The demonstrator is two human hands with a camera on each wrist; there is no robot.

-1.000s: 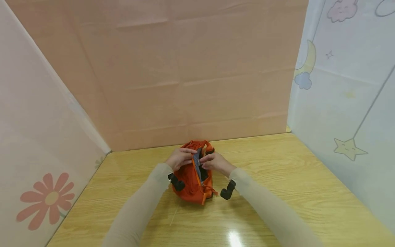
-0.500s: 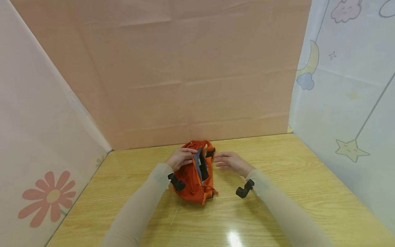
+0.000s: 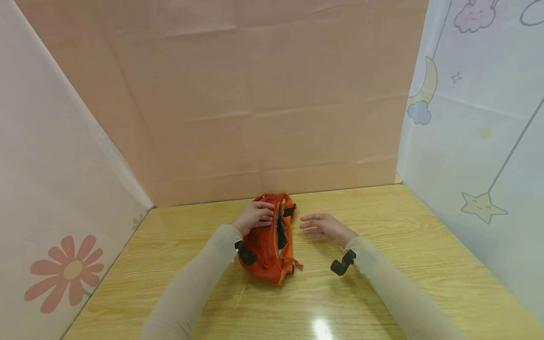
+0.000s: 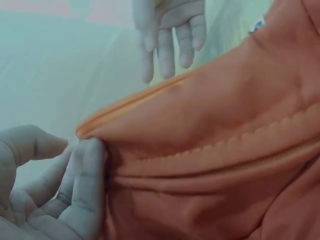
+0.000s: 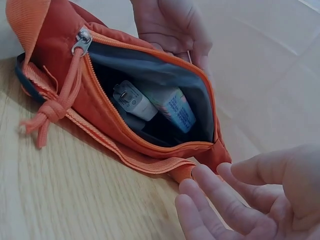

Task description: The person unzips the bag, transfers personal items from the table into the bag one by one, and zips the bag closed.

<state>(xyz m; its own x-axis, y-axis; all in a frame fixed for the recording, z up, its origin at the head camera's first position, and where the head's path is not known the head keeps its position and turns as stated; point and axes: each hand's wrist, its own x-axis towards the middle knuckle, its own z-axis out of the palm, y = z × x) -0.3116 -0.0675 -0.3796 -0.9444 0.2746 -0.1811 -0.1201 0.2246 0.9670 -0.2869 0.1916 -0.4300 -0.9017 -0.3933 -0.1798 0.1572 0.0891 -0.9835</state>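
An orange-red waist bag [image 3: 264,252] lies on the table with its orange-edged zip open. My left hand [image 3: 255,216] rests against the bag's left side. In the left wrist view its fingers [image 4: 89,185] touch the fabric near the zip's end, the thumb apart from them. To the bag's right, my right hand [image 3: 325,227] hovers with loose fingers and holds nothing. Inside the grey lining, the right wrist view shows a white plug charger [image 5: 134,101] beside a small white packet [image 5: 175,109] with blue print. The zip slider [image 5: 82,41] has a knotted orange cord.
The wood-grain table [image 3: 361,293] spreads around the bag. A peach cloth [image 3: 272,104] hangs behind, with patterned white cloths at the left and right. A strap buckle [image 3: 290,211] sits at the bag's far right.
My right hand has come out of the bag and moved right. My left hand has shifted slightly right and let go of the bag's edge, and the opening looks narrower.
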